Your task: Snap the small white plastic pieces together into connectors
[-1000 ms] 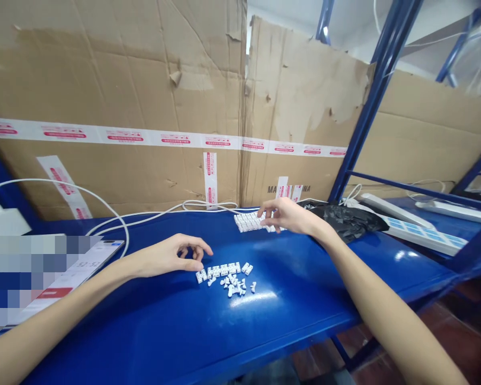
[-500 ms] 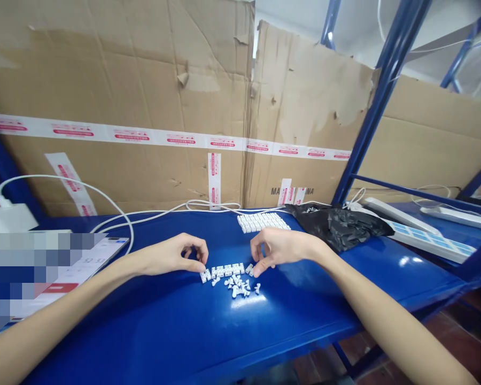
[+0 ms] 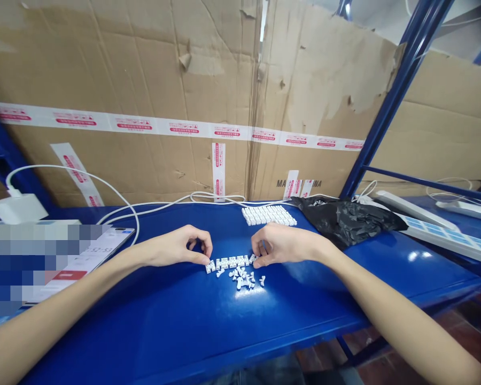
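Observation:
A short row of small white plastic connector blocks lies on the blue shelf top between my two hands. At its left end, my left hand has thumb and finger closed on a slightly tilted white block, a narrow gap apart from the row. My right hand pinches another white block at the right end, partly covered by the fingertips and close to the row. Just in front of the row lies a loose heap of tiny white plastic pieces, with single ones to either side.
Behind my right hand, rows of white blocks lie packed together. A black plastic bag sits to their right, beside long white strips. At left are a phone-like screen and a white charger with its cable. Cardboard stands behind.
The block in my right hand has come nearer the row, and the blocks in the row sit closer together. My left hand still pinches its block. The camera view has shifted slightly.

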`<state>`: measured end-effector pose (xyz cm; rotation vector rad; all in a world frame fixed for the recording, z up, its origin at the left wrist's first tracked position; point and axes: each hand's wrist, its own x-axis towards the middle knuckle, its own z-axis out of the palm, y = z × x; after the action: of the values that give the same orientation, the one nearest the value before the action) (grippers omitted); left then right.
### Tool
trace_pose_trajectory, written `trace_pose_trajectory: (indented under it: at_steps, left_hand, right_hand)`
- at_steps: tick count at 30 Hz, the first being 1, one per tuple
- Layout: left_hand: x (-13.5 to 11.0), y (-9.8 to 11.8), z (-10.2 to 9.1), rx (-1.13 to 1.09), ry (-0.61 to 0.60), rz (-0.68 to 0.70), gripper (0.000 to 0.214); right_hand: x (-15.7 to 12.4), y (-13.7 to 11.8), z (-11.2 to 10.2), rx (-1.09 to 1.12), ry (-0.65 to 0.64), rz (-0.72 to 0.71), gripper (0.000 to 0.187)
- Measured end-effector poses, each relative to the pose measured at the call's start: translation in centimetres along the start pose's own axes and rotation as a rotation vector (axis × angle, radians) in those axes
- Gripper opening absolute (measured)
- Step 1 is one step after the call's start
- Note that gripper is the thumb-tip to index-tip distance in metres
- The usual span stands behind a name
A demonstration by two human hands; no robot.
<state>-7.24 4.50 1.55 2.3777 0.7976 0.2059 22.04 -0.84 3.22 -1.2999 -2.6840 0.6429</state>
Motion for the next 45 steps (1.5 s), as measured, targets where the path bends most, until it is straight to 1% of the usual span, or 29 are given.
trace_pose_trajectory:
  at_steps: [4, 12, 21, 31, 33, 35, 37, 38, 40, 41, 43, 45]
  left_hand:
    - [0.1, -0.1, 0.0, -0.002, -0.003, 0.005, 0.025]
    - [0.1, -0.5, 0.1, -0.034, -0.005, 0.032, 0.031]
    - [0.1, -0.6, 0.2, -0.055, -0.006, 0.041, 0.03]
    - [0.3, -0.7, 0.4, -0.071, 0.003, 0.059, 0.033]
    - [0.3, -0.7, 0.4, -0.074, 0.001, 0.053, 0.034]
    - [0.2, -0.5, 0.4, -0.085, 0.003, 0.034, 0.035]
    - [0.2, 0.0, 0.3, -0.11, 0.012, 0.001, 0.036]
    - [0.1, 0.2, 0.3, -0.12, 0.023, -0.016, 0.037]
    - [0.1, 0.5, 0.3, -0.113, 0.052, -0.043, 0.04]
    - [0.1, 0.6, 0.3, -0.098, 0.067, -0.046, 0.042]
    - [0.2, 0.6, 0.4, -0.068, 0.094, -0.034, 0.045]
    - [0.3, 0.4, 0.5, -0.061, 0.107, -0.017, 0.046]
  right_hand:
    - [0.0, 0.1, 0.0, -0.01, -0.014, -0.047, 0.019]
    - [0.1, -0.1, 0.1, -0.027, 0.013, -0.073, 0.017]
    - [0.1, -0.3, 0.1, -0.047, 0.019, -0.063, 0.016]
    - [0.1, -0.4, 0.3, -0.06, 0.014, -0.075, 0.019]
    - [0.1, -0.6, 0.2, -0.058, 0.007, -0.069, 0.023]
    - [0.0, -0.5, -0.1, -0.05, 0.017, -0.065, 0.032]
    - [-0.2, 0.3, -0.9, -0.056, 0.097, -0.064, 0.038]
    - [-0.3, 1.1, -1.4, -0.075, 0.162, -0.054, 0.036]
    - [-0.5, 3.0, -2.7, -0.151, 0.303, 0.001, 0.024]
    - [-0.6, 4.2, -3.3, -0.206, 0.34, 0.06, 0.019]
    - [-0.8, 6.2, -4.1, -0.271, 0.33, 0.17, 0.021]
    - [-0.8, 7.4, -4.5, -0.289, 0.291, 0.247, 0.024]
